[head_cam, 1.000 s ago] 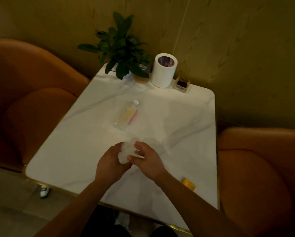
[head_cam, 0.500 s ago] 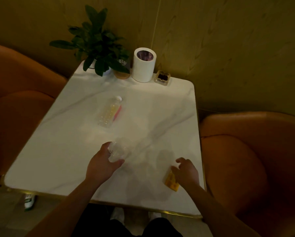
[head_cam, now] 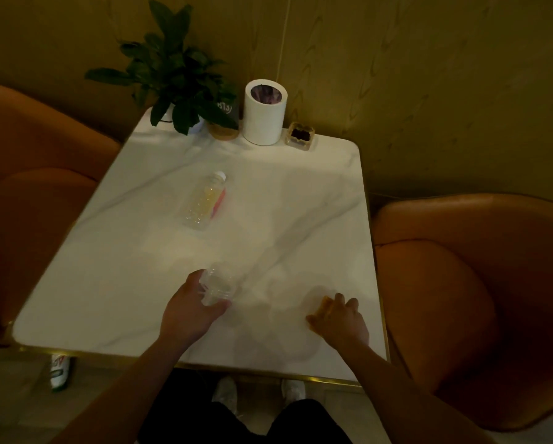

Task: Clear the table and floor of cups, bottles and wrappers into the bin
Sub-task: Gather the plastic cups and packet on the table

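My left hand [head_cam: 190, 310] grips a clear plastic cup [head_cam: 218, 284] just above the near middle of the white marble table [head_cam: 115, 251]. Over at the near right corner, my right hand [head_cam: 341, 317] closes over a small yellow wrapper [head_cam: 325, 304], mostly hidden beneath the fingers. A clear plastic bottle [head_cam: 206, 200] with a white cap and a pink label lies on its side in the middle of the table. On the floor below the table's near left corner stands a white can or bottle [head_cam: 59, 371] with red and green print.
Along the far edge stand a potted plant [head_cam: 175, 75], a white cylindrical table bin [head_cam: 264, 112] and a small glass ashtray [head_cam: 300, 136]. Orange armchairs flank the table at left [head_cam: 28, 174] and right [head_cam: 461, 299]. My shoes [head_cam: 227, 392] show under the near edge.
My right hand left the cup, moved right to the near right corner and closed over the yellow wrapper. The left hand kept the cup. The view shifted slightly.
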Motion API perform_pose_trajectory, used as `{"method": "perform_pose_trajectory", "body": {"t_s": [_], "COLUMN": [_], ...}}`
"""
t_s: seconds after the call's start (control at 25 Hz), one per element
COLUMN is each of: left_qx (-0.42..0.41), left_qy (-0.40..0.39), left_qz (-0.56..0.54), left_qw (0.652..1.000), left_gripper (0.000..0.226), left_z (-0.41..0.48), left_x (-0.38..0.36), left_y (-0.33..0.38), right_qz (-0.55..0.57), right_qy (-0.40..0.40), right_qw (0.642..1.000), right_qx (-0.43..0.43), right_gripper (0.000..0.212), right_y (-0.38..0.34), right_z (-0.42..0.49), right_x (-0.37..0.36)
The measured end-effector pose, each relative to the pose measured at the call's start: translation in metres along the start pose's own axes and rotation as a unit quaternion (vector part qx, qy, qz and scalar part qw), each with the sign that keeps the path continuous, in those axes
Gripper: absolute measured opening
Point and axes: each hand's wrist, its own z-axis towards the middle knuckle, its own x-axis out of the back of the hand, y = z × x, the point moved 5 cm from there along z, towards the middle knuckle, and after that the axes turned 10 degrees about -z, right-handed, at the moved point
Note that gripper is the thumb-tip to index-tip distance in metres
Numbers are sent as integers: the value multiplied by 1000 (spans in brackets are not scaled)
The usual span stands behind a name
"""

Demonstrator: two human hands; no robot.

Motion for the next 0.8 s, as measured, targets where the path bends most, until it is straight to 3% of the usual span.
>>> {"method": "perform_pose_trajectory", "body": {"t_s": [0.2, 0.36, 0.44, 0.52, 0.64, 0.72, 0.8], "left_qx": [8, 17, 12, -6, -46, -64, -67], "left_qy": [9, 11, 9, 5, 3, 5, 6], "left_qz": [3, -4, -8, -12, -21, -28, -42], "left_qw": [1000, 1000, 1000, 1000, 999, 998, 997], "left_gripper": [80, 81, 81, 82, 84, 84, 81], "left_z": [-3, -4, -5, -6, -8, -8, -7], "left_x": [9, 11, 12, 13, 15, 15, 14], "left_y": [-5, -6, -3, 2, 17, 29, 39], "right_qz": [-2, -1, 69, 252, 482, 535, 510], "right_qy": [24, -4, -10, -26, -37, -39, -35], "right_qw": [1000, 1000, 995, 959, 861, 823, 831], "right_qx": [14, 28, 77, 125, 157, 185, 219], "right_gripper": [62, 79, 90, 91, 68, 63, 67], "right_y": [-9, -21, -46, -80, -129, -154, -172], "right_z": [4, 6, 2, -6, -18, -26, -39], "right_x": [-8, -6, 4, 28, 75, 98, 108]}}
